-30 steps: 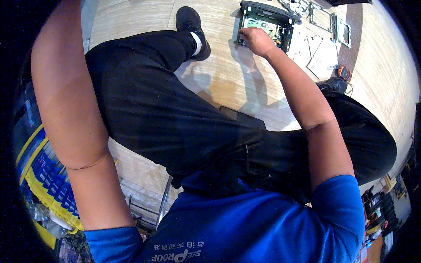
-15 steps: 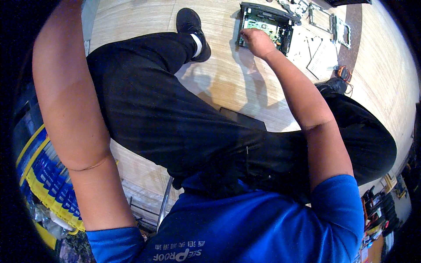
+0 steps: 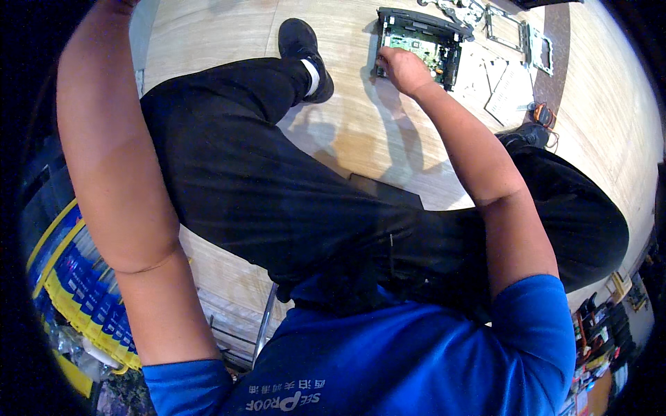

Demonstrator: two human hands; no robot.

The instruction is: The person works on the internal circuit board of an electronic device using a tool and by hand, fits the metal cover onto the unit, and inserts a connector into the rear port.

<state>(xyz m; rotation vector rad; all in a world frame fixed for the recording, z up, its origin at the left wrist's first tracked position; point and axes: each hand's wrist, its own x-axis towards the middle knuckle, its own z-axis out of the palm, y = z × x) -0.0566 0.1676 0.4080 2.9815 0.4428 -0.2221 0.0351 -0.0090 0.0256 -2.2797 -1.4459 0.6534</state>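
My right hand (image 3: 408, 71) is at the near left corner of an opened electronic unit (image 3: 454, 66) on the floor. Its fingers are curled together against the unit's left side wall. What they pinch there, if anything, is too small to make out. A green circuit board (image 3: 423, 48) shows inside the black housing, beyond my knuckles. My left forearm (image 3: 104, 132) stretches up along the left side, and the hand is cut off by the top edge of the picture.
Metal frames (image 3: 506, 28) and a light bracket (image 3: 540, 50) lie right of the unit. Nearer are a pale flat panel (image 3: 512, 90) and an orange-black meter (image 3: 543, 114). A dark flat piece (image 3: 385, 191) lies by my leg. Blue-yellow packages (image 3: 90, 291) stand at the left.
The whole view has shifted slightly. My left forearm appears a little lower and further right. My right hand stays at the unit's left wall with its fingers still curled.
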